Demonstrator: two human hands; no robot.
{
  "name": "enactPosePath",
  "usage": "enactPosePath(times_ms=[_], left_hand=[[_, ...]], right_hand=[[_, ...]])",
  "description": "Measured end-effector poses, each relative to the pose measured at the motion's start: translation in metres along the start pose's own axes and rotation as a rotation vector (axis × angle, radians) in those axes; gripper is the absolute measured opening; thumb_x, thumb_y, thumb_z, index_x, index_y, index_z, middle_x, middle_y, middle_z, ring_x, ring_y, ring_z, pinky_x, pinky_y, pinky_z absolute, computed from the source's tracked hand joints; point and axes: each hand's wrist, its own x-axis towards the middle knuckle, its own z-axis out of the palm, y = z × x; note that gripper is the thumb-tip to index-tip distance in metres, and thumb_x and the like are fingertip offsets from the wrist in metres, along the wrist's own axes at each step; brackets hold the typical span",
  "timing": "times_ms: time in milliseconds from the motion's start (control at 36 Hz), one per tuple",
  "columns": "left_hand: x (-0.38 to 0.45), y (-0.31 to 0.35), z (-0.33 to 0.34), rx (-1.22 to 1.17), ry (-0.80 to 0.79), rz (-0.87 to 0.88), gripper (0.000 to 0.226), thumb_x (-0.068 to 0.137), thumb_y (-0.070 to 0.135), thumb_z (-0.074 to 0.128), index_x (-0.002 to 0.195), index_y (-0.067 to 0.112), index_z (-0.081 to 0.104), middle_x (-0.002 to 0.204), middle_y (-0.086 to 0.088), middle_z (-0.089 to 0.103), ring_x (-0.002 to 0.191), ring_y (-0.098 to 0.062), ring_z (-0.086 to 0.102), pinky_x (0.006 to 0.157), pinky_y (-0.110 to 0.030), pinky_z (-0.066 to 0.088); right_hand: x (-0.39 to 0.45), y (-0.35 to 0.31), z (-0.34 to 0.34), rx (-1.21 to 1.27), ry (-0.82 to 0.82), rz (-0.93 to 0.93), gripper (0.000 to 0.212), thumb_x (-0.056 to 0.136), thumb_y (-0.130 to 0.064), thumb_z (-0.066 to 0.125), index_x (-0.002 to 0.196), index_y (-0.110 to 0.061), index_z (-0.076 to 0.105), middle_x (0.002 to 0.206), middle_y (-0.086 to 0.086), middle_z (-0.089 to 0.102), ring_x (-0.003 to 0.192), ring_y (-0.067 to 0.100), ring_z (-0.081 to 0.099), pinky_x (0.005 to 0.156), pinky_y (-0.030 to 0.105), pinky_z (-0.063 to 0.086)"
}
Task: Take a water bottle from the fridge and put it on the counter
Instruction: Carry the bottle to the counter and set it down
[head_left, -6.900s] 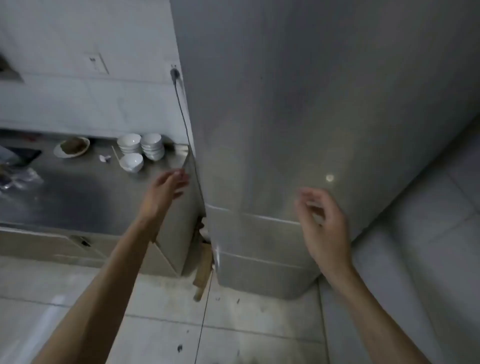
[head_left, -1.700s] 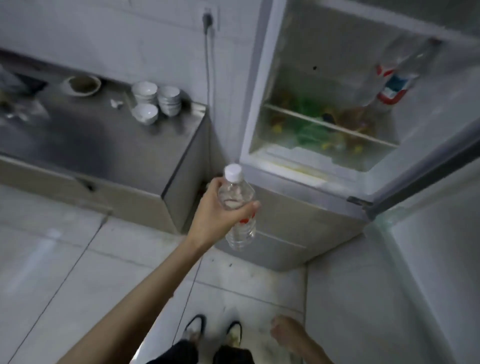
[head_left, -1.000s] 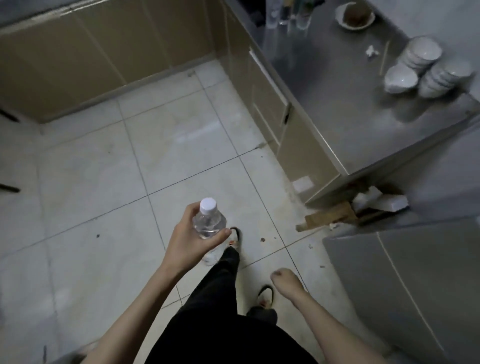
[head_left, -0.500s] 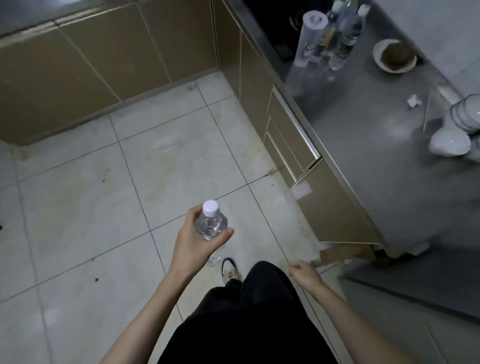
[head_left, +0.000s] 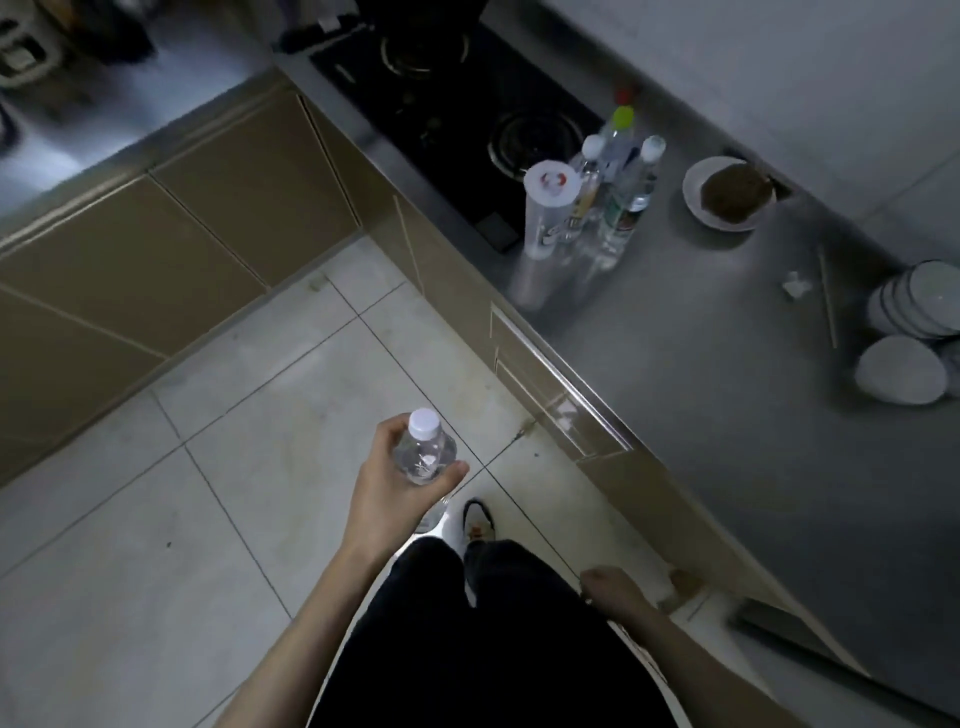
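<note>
Water bottle (head_left: 423, 460): label unreadable, upright over floor, clear of counter (head_left: 727, 415) edge; left hand (head_left: 397, 491) wrapped around it. Right hand (head_left: 613, 590): loosely curled, empty.

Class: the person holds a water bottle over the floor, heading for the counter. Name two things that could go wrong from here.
1. The left hand grips the water bottle over bare tile; a slip would likely drop it on the floor.
2. The counter already carries a cluster of bottles and stacked bowls; setting down close to them might knock something over.
</note>
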Motion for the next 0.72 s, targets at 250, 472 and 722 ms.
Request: enactPosePath(times_ms=[250, 472, 722], left_hand=[[0.140, 0.066, 0.003, 0.121, -0.134, 0.037, 0.065, 0.063, 0.054, 0.087, 0.113, 0.061, 0.046, 0.110, 0.039, 0.065, 0.097, 0.017, 0.065, 0.072, -0.017, 0.049], [0.279, 0.111, 0.057, 0.273, -0.352, 0.154, 0.063, 0.067, 0.048, 0.088, 0.108, 0.064, 0.043, 0.105, 0.032, 0.067, 0.091, 0.013, 0.067, 0.068, -0.014, 0.052], [0.356, 0.181, 0.132, 0.376, -0.583, 0.528, 0.057, 0.072, 0.038, 0.088, 0.117, 0.040, 0.054, 0.113, 0.010, 0.069, 0.102, -0.009, 0.067, 0.081, -0.019, 0.052]], right_hand=[[0.018, -0.202, -0.081, 0.128, 0.130, -0.253, 0.018, 0.095, -0.018, 0.050, 0.077, -0.014, 0.048, 0.082, 0.009, 0.043, 0.079, 0.019, 0.043, 0.078, 0.033, 0.032], [0.050, -0.273, -0.135, 0.354, 0.256, -0.133, 0.023, 0.099, -0.023, 0.049, 0.084, -0.009, 0.059, 0.090, 0.011, 0.064, 0.086, 0.024, 0.060, 0.079, 0.036, 0.043], [0.034, -0.253, -0.133, 0.544, 0.256, 0.218, 0.019, 0.098, -0.010, 0.048, 0.080, -0.008, 0.055, 0.089, 0.016, 0.060, 0.084, 0.025, 0.055, 0.079, 0.032, 0.040]])
